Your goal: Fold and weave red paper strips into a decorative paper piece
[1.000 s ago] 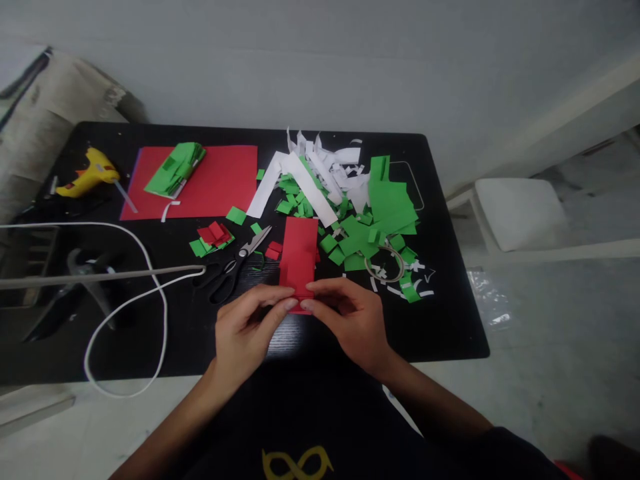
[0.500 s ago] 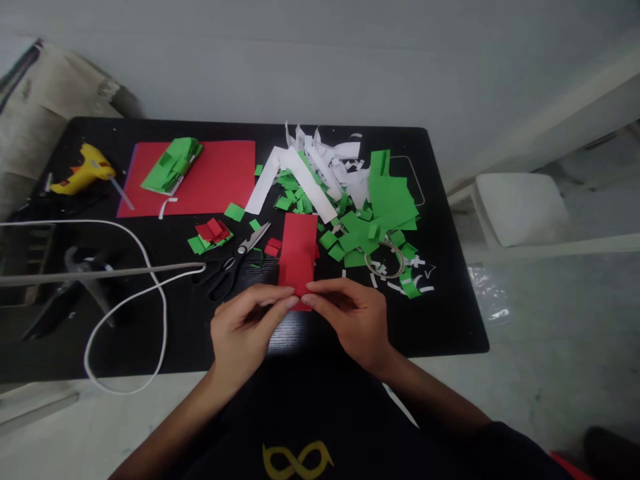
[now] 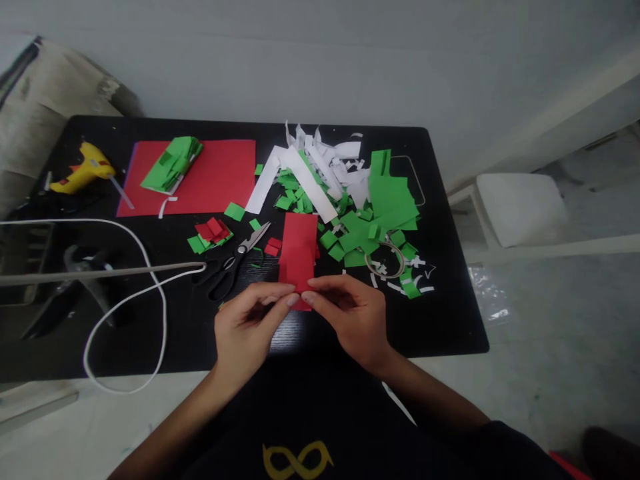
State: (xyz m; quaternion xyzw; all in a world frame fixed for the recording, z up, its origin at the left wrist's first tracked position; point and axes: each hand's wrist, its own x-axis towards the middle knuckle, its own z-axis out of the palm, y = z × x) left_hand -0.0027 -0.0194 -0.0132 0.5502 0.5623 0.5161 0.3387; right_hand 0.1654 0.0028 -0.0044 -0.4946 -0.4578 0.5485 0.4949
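A red paper strip [image 3: 299, 243] lies lengthwise in front of me, its near end between my two hands. My left hand [image 3: 247, 317] pinches the left side of that end between thumb and forefinger. On the right side, my right hand [image 3: 355, 317] grips it the same way, the fingertips of both hands almost meeting. The near end looks folded over, though the fingers partly cover it. Black-handled scissors [image 3: 235, 260] rest beside my left hand, blades pointing away. A few small red paper pieces [image 3: 273, 247] lie next to the strip.
Green paper scraps [image 3: 393, 200] and white paper strips [image 3: 310, 180] pile up behind and right, near a tape ring [image 3: 403, 263]. Far left are a yellow glue gun [image 3: 85, 170] and red sheets [image 3: 220, 177] under a green paper bundle [image 3: 173, 163]. A white cable [image 3: 164, 313] loops at left.
My left hand has shifted very slightly right and up. Both hands keep their pinch on the red strip, which stays in place.
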